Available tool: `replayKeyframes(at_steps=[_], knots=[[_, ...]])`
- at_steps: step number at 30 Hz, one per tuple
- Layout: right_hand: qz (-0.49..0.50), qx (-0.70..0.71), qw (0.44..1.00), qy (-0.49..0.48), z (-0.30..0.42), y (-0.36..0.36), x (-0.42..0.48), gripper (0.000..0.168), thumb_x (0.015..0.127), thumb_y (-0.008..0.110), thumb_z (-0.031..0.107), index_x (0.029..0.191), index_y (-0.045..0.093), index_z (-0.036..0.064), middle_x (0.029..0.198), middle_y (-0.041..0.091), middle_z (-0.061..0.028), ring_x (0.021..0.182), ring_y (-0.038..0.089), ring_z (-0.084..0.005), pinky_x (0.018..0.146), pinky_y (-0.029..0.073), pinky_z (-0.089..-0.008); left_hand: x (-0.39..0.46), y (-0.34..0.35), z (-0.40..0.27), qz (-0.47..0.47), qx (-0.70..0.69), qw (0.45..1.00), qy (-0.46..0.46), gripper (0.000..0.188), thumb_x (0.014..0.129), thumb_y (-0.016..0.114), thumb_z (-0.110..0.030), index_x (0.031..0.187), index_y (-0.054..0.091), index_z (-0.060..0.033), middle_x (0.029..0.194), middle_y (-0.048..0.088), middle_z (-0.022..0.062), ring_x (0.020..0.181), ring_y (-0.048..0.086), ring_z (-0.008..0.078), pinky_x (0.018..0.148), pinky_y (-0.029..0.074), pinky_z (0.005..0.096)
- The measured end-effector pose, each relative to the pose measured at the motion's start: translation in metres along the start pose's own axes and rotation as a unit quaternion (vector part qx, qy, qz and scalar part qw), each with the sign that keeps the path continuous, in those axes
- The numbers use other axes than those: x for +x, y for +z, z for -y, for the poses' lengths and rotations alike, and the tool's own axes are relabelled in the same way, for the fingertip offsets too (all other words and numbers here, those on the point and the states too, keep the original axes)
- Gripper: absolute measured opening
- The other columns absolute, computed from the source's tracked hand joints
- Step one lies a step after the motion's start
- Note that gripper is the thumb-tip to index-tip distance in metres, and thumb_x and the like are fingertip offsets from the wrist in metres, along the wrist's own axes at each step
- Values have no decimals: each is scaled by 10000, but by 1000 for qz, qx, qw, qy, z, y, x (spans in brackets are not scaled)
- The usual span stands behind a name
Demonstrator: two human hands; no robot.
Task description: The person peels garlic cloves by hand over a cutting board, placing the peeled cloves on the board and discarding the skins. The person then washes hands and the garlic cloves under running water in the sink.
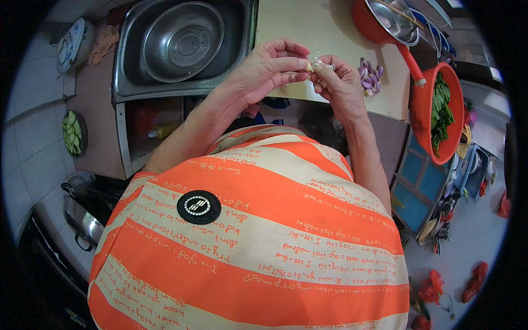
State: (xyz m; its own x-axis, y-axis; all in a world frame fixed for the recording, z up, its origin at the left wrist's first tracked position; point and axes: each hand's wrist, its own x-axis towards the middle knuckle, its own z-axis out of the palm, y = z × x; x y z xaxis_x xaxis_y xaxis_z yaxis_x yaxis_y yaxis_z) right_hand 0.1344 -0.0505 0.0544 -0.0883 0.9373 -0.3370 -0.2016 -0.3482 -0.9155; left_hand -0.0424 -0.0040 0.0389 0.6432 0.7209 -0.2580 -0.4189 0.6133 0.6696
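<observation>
Over the front edge of the pale countertop (307, 24), my two hands meet at a small garlic clove (309, 67). Thumb and fingertips of my left hand (274, 66) pinch its yellowish end. My right hand (338, 80) grips whitish papery skin (324, 64) beside it, with the thumb pressed on top. Part of the clove is hidden by the fingers. Just right of my right hand, a small pile of purple-skinned garlic cloves (371, 76) lies on the counter.
Left of the hands is a sink (122, 82) holding a metal basin (150, 49). A red-handled pan (367, 31) stands at the back right, near an orange basin (423, 97) of leafy greens (442, 111). A bowl of sliced green vegetable (72, 134) is far left.
</observation>
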Motion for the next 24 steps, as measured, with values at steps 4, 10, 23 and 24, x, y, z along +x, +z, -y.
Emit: replayKeyframes(at_steps=[4, 10, 23, 24], knots=[[-5, 4, 1000, 9, -4, -1, -4, 130, 853, 585, 155, 915, 558, 45, 712, 604, -21, 536, 544, -39, 405, 338, -135, 2, 0, 4, -6, 20, 1000, 4, 238, 794, 592, 36, 1023, 534, 5, 943, 587, 102, 828, 606, 165, 779, 519, 262], [-60, 68, 996, -3, -9, -16, -14, 127, 853, 587, 157, 926, 552, 58, 731, 594, -18, 577, 532, -36, 459, 373, -139, 5, 4, 8, -4, 22, 1000, 10, 262, 777, 595, 58, 1026, 531, 12, 973, 572, 105, 896, 598, 182, 825, 516, 288], [-237, 34, 968, 72, -52, -163, -154, 58, 837, 579, 86, 879, 552, 57, 730, 586, -28, 579, 518, -50, 457, 347, -148, 7, 4, 17, -32, 62, 998, -7, 298, 768, 554, 76, 1060, 526, 25, 967, 566, 104, 877, 577, 160, 824, 489, 283], [-269, 25, 958, 93, -66, -177, -162, 49, 838, 564, 75, 874, 548, 45, 734, 588, -32, 581, 520, -55, 468, 346, -160, 7, 6, 19, -37, 63, 997, -10, 290, 770, 551, 77, 1055, 527, 28, 967, 566, 106, 875, 578, 160, 824, 491, 279]])
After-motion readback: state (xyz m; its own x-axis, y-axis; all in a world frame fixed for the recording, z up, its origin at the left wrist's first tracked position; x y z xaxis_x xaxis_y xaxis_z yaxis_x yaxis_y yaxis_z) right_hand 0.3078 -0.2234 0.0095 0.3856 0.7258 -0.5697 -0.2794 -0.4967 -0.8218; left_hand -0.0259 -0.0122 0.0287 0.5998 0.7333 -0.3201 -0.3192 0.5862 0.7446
